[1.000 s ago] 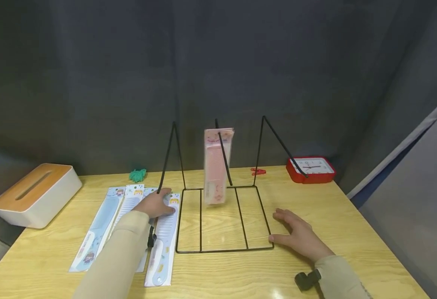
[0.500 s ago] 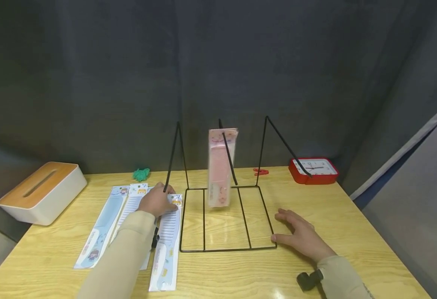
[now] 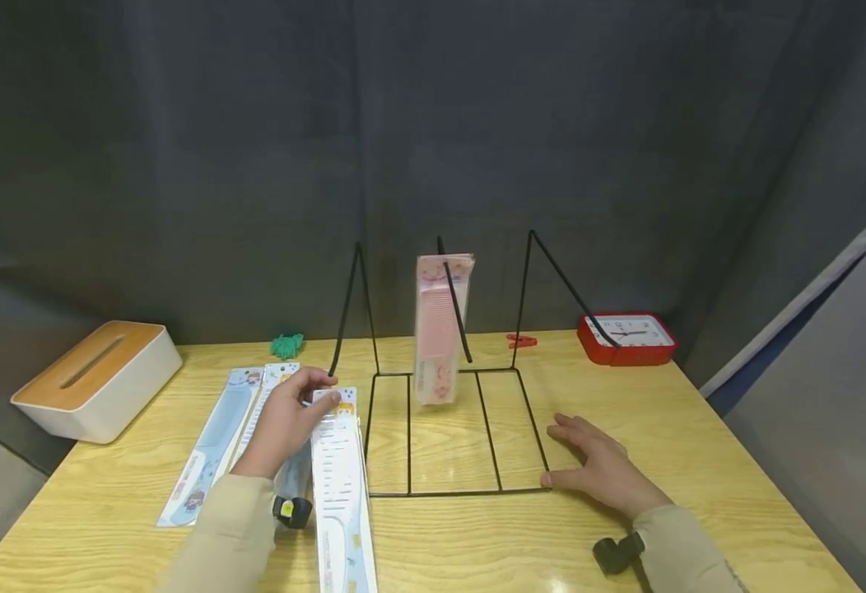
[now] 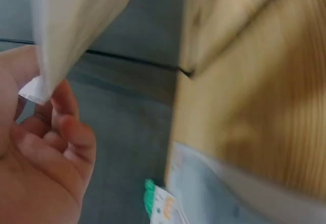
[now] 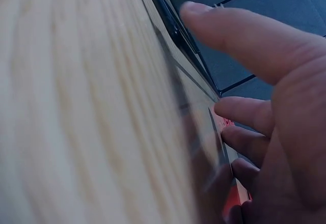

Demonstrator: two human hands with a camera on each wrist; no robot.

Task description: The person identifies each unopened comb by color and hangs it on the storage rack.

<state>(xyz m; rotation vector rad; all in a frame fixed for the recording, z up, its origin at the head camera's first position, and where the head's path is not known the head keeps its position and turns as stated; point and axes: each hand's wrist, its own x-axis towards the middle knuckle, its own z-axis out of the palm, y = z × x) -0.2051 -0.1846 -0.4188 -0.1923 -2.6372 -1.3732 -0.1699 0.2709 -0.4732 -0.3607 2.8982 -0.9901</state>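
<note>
My left hand [image 3: 285, 420] pinches the top end of a packaged comb [image 3: 340, 486], which is lifted with its upper end raised and its lower end toward me. In the left wrist view the package [image 4: 76, 25] is a blurred pale sheet between thumb and fingers. Beside the black wire rack [image 3: 455, 494], my right hand [image 3: 599, 465] lies relaxed, its thumb right at the front right corner of the base. A packaged pink comb [image 3: 436, 329] hangs on the rack's middle prong. More blue packaged combs [image 3: 218, 445] lie on the table at the left, partly hidden by my left arm.
A white tissue box [image 3: 100, 383] with a wooden lid stands at the far left. Green string [image 3: 286, 346], a red clip [image 3: 522, 340] and a red clock [image 3: 628, 338] lie along the back edge, before a dark curtain. The rack's side prongs stick out toward me.
My left hand has pinched the rightmost blue packaged comb and raised its top end off the table, drawing it toward me. My right hand has stayed beside the rack.
</note>
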